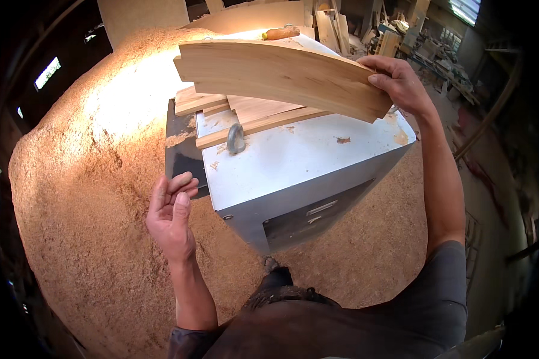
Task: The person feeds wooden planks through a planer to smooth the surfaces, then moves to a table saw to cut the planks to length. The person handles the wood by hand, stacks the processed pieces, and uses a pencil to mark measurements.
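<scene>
At the right end of the white box (269, 164), part of the fingers of your right hand (399, 85) is hidden behind the curved board (281, 78). On the box top, that board also covers much of the planks (260, 109) under it. At the box's far side, you can't tell what the brown piece (279, 33) is; the clutter (428, 54) beyond, to the right, is too small to make out. On the box's near side, your shirt (341, 329) is cut off by the lower edge.

One board (281, 75) above other boards (260, 109) on the box (293, 158), ring (230, 141) before these, sawdust heap (84, 179) left
</scene>
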The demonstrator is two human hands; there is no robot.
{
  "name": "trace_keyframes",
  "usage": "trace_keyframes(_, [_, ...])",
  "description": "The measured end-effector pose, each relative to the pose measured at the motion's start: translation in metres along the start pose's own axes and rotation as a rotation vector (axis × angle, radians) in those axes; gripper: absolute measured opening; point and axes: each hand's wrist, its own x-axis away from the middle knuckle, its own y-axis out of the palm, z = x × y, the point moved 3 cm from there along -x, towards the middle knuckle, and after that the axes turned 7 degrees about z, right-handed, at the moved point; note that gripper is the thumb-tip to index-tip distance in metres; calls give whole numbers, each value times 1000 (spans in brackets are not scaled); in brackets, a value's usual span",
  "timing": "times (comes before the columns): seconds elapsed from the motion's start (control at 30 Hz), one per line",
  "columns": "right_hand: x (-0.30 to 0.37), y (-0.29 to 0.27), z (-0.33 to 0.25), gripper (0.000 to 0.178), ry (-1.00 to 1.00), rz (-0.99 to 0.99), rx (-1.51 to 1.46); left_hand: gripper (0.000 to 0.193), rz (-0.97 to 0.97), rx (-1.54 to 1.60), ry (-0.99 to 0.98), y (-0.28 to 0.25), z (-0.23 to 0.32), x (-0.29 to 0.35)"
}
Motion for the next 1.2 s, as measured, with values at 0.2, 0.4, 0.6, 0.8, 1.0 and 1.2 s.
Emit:
trace_keyframes(0.2, [-95, 22, 101, 30, 250, -353, 193, 50, 309, -171, -29, -54, -59, -17])
trace_keyframes(0.4, [-131, 122, 123, 89, 42, -759, 336, 48, 575, -440, -267, -122, -99, 11])
trace_keyframes(0.6, [-170, 156, 130, 111, 304, -1019, 120, 50, 676, -418, -306, -113, -107, 16])
trace_keyframes(0.8, [-186, 219, 152, 85, 57, -786, 32, 43, 614, -401, -221, -92, -106, 34])
trace_keyframes(1.0, [-199, 228, 154, 73, 200, -782, 54, 34, 788, -499, -155, -54, -63, 86])
trace_keyframes(1.2, [-210, 233, 162, 86, 139, -794, 130, 22, 605, -776, 235, 78, 9, 120])
